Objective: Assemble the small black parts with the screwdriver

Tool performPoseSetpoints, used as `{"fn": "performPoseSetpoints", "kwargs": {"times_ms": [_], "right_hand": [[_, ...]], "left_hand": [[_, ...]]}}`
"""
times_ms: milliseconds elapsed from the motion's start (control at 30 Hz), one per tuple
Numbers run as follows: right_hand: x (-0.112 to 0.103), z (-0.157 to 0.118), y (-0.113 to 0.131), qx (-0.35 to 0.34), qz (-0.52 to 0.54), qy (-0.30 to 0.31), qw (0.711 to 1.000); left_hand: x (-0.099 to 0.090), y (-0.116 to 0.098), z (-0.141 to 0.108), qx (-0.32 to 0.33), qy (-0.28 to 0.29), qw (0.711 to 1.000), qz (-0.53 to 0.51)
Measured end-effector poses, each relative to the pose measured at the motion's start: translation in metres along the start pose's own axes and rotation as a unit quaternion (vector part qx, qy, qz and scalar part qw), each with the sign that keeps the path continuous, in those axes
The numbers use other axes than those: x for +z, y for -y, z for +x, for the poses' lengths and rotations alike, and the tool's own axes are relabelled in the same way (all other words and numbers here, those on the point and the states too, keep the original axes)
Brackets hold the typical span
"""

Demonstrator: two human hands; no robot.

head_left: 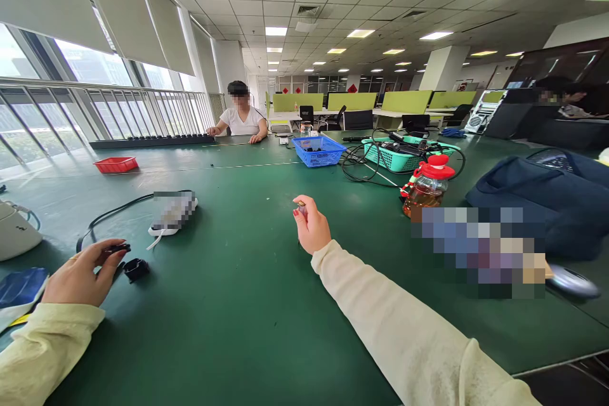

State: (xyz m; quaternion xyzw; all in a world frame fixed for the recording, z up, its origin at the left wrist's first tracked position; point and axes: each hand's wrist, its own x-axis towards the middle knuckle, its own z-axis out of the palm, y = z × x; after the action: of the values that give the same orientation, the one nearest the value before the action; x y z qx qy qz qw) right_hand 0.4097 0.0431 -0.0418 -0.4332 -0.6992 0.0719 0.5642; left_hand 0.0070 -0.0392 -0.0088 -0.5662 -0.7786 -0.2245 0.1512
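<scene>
Two hands on my feed, well apart over the green worktop (228, 323), each with a small piece.

At lower left, I see the left hand (76, 276) pinching a black piece (120, 247) between thumb and fingers, just beside a black strap-like coil (136, 270) lying on the surface; a white block (158, 230) sits beyond. Near the centre, the right hand (313, 226) pinches a brownish-tipped piece (301, 204), too small for me to identify; the blue basket (328, 159) stands farther back.
</scene>
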Motion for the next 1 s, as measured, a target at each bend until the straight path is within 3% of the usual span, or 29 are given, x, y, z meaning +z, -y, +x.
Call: {"fn": "performPoseSetpoints", "kwargs": {"times_ms": [267,500,767,867,1000], "right_hand": [[0.0,0.0,-0.001,0.002,-0.006,-0.001,1.0],[0.0,-0.001,-0.001,0.001,-0.001,-0.003,1.0],[0.0,-0.001,0.0,0.006,0.005,-0.002,1.0],[0.0,-0.001,0.001,0.007,0.004,0.0,1.0],[0.0,-0.001,0.001,0.005,0.004,0.001,1.0]], "left_hand": [[0.001,-0.004,-0.001,-0.009,0.002,1.0,0.021],[0.008,0.016,0.018,-0.006,0.157,0.981,0.115],[0.022,0.021,0.019,0.072,0.157,0.98,0.102],[0.023,0.02,0.017,0.079,0.133,0.984,0.09],[0.023,0.022,0.02,0.086,0.145,0.982,0.084]]}}
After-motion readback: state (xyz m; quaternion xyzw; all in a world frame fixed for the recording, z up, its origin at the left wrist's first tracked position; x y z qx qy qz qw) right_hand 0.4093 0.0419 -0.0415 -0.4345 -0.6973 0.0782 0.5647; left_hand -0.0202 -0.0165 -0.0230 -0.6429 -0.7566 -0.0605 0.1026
